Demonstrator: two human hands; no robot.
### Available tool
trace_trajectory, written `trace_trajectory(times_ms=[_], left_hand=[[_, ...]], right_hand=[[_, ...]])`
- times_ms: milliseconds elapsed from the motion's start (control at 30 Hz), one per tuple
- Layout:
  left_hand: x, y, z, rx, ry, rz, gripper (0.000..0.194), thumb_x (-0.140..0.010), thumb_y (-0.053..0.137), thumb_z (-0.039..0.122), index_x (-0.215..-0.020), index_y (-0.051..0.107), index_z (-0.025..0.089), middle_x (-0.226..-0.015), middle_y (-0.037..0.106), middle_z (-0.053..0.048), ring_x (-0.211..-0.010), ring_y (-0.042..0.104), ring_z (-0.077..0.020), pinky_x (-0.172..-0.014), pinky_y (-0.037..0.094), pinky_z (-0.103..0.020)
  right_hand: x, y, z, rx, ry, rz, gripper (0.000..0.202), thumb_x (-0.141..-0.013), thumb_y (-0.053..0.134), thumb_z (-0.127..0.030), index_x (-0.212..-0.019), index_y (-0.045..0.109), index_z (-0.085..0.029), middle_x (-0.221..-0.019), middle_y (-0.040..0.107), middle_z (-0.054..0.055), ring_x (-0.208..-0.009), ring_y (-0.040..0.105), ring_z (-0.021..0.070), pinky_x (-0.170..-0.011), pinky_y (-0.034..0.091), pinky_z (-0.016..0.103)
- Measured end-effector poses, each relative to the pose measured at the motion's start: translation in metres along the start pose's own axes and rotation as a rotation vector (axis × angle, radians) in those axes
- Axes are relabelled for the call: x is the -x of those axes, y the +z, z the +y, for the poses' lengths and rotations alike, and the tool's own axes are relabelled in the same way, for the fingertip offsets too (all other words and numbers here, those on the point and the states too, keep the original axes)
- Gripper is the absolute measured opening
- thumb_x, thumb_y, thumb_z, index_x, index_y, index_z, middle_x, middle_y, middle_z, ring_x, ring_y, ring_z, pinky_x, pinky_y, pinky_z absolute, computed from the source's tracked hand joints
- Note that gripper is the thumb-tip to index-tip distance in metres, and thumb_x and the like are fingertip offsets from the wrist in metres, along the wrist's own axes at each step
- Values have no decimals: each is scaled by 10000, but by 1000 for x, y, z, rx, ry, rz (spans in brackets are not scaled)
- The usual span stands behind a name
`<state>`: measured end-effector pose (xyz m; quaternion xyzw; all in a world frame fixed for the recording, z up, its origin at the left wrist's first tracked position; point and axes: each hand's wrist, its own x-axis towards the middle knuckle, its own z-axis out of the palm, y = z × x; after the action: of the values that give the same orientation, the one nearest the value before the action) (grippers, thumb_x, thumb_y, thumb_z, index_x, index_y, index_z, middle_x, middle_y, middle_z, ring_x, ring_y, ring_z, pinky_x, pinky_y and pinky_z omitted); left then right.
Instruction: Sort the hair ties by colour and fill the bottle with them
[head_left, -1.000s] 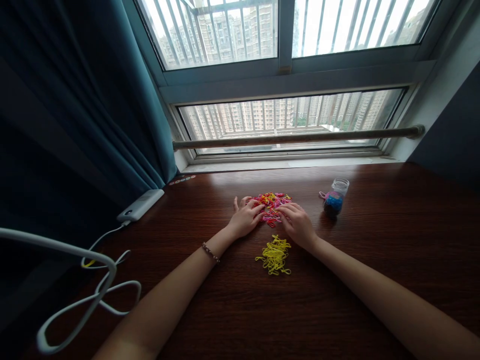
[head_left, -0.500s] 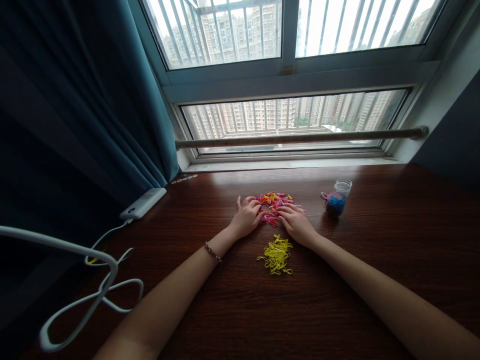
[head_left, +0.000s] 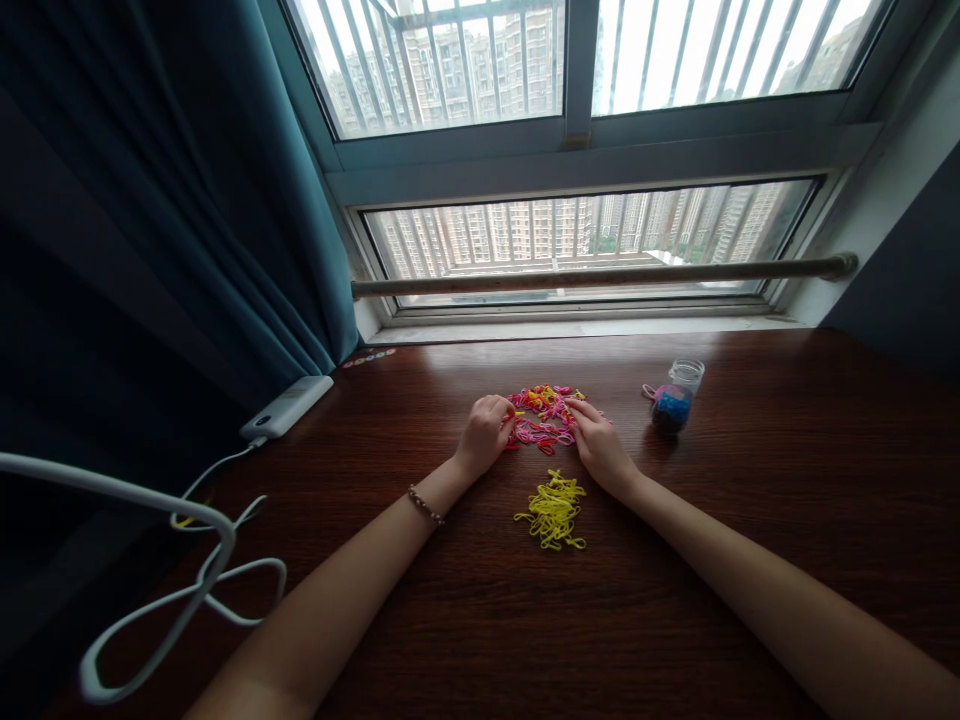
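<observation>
both hands flank thin, looped rubber bands (head_left: 544,415), seemingly touching.

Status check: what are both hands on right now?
Left hand, right hand: fingertips in mixed pink pile. Yellow pile apart, nearer. Jar stands clear.

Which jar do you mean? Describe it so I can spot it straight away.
Start at the window and come down onto the dark wooden table. The jar stands right of the right hand and of the pink and yellow band pile. It is the only clear upright container there, small, with blue and pink contents inside.
</observation>
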<state>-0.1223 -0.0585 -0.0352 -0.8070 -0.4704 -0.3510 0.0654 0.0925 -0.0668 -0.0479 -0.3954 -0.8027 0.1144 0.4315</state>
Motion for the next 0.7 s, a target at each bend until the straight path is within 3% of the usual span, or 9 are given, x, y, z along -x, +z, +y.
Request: trace_trajectory(times_ms=[267,433,700], left_hand=[[1,2,1,57,98,23,83,-812,473,169,-840,551,176,-805,616,-38,-790,559,-169,-900,395,-399],[1,-1,6,55,162,-18,188,-834,450,191,-989,557,177,-888,617,-67,-867,555,-184,-856,426,-385],[1,-2,7,48,171,-40,213,-847,427,182,-1012,561,185,-896,610,-66,-879,544,-186,-848,421,-379]], right_hand=[[1,-6,-4,-29,31,59,203,-795,474,-130,-932,622,-160,-1009,590,96,-984,534,215,-887,427,361],[0,-6,-1,-9,66,87,165,-773,496,-128,-839,636,-181,-921,614,78,-897,558,220,-819,437,365],[2,-8,-2,-38,130,103,151,-743,499,-120,-688,618,-195,-751,585,31,-691,557,171,-651,435,288]])
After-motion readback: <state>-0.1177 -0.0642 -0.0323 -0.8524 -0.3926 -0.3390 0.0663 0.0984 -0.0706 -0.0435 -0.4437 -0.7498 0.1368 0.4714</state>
